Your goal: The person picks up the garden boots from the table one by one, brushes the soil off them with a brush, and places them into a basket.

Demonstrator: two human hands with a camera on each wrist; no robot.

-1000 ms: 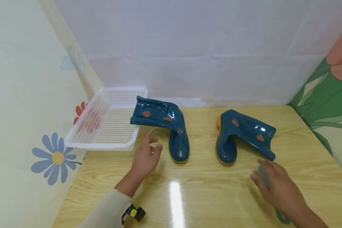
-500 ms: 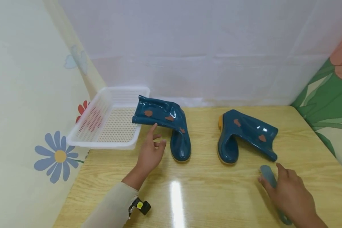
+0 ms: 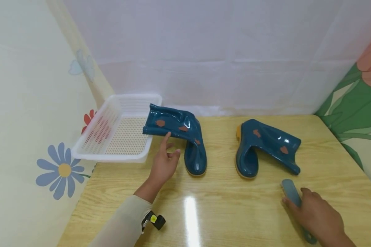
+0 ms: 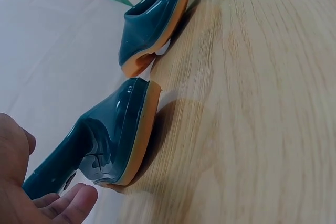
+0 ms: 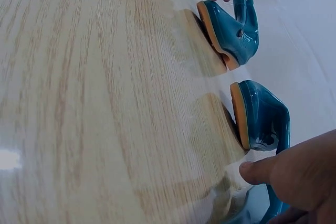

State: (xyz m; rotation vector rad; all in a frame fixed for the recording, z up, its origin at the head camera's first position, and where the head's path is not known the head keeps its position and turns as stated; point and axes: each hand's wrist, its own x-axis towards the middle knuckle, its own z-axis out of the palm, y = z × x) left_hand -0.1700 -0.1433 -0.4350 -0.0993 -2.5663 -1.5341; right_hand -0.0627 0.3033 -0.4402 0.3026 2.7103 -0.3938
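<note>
Head view puts your left hand just left of centre, its index finger stretched toward the near edge of the left rain boot, its other fingers loosely bent and gripping nothing. That boot, dark teal with brown patches, sits near the middle of the frame, toe toward you, its shaft flopped leftward past the right rim of the white plastic basket. The shaft looks too limp to stand alone, which would explain the flop. Right of centre, the right rain boot flops the opposite way; the spacing probably leaves you working room between the two. At lower right, your right hand lies over a grey-blue brush on the wooden table, likely placed there to keep it within your reach.

Your palm covers the brush's middle, so you can't tell whether you grip it or merely rest on it. Right wrist view shows your thumb extended but crops the other fingers at the bottom. Whether your left fingertip meets the boot, or the shaft bears on the basket, is hard to make out. Bristles barely show.
</note>
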